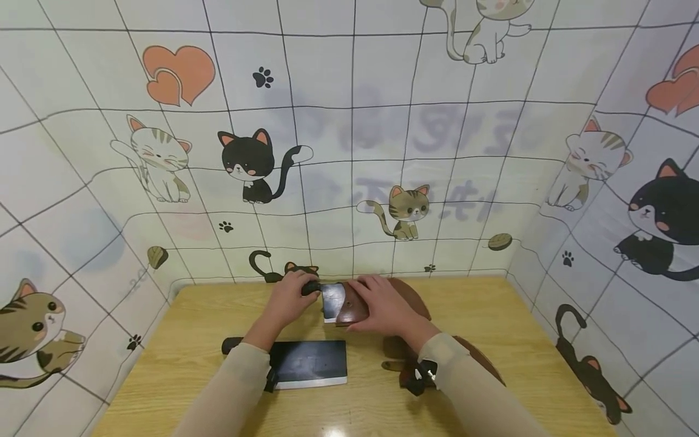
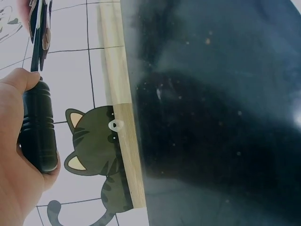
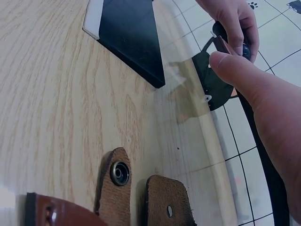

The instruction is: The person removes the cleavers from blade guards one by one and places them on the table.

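Near the back of the table, my left hand (image 1: pixel 289 298) grips the black handle (image 1: pixel 310 287) of a cleaver whose blade (image 1: pixel 332 301) is partly inside a brown leather sheath (image 1: pixel 354 305). My right hand (image 1: pixel 382 306) holds the sheath, thumb along its lower side. In the left wrist view the left hand (image 2: pixel 19 136) wraps round the ridged black handle (image 2: pixel 38 125). The right wrist view has the right hand (image 3: pixel 268 103) with its thumb on the leather, the other hand (image 3: pixel 233 19) beyond. Exactly how deep the blade sits is hidden.
A second cleaver (image 1: pixel 311 361) lies flat in front, its black handle (image 1: pixel 232 345) to the left, partly behind the left sleeve. Brown leather pieces (image 1: pixel 480 358) lie by the right wrist; the right wrist view shows a strap with a metal snap (image 3: pixel 119 173). Patterned cloth (image 1: pixel 327 152) surrounds the table.
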### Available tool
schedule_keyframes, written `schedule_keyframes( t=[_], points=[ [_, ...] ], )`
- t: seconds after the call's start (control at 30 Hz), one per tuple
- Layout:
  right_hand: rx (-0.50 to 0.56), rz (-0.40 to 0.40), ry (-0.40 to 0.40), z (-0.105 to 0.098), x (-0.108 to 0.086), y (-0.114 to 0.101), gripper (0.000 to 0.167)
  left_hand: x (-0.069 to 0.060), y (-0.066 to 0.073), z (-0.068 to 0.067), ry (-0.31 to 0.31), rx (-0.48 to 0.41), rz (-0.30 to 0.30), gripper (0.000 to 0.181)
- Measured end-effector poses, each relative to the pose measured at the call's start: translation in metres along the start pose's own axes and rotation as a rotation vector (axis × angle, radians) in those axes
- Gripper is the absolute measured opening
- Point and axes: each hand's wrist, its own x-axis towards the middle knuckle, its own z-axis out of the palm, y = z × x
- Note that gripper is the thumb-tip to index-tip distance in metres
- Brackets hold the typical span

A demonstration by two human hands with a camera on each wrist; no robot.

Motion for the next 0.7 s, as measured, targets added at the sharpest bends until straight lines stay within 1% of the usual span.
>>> schedule_keyframes(
  t=[0.13,0.33,0.5,0.7],
  points=[
    [-0.03,-0.001,-0.002,-0.0008,0.0004,0.0018,0.117,0.0004,0.0025,-0.0028,0.001,-0.004,0.003,0.034],
    [-0.002,0.01,-0.015,-0.0063,-0.0006,-0.0003,0.116,-0.0005,0.0047,-0.0053,0.003,-0.016,0.001,0.034],
    [-0.015,0.013,-0.017,-0.0081,0.0003,-0.0005,0.116,-0.0003,0.0038,-0.0055,0.003,-0.014,0.0,0.033],
    [-0.005,0.002,0.014,-0.0049,0.0011,0.0042,0.116,0.0013,0.0027,-0.0068,0.009,-0.011,-0.004,0.034]
  ],
)
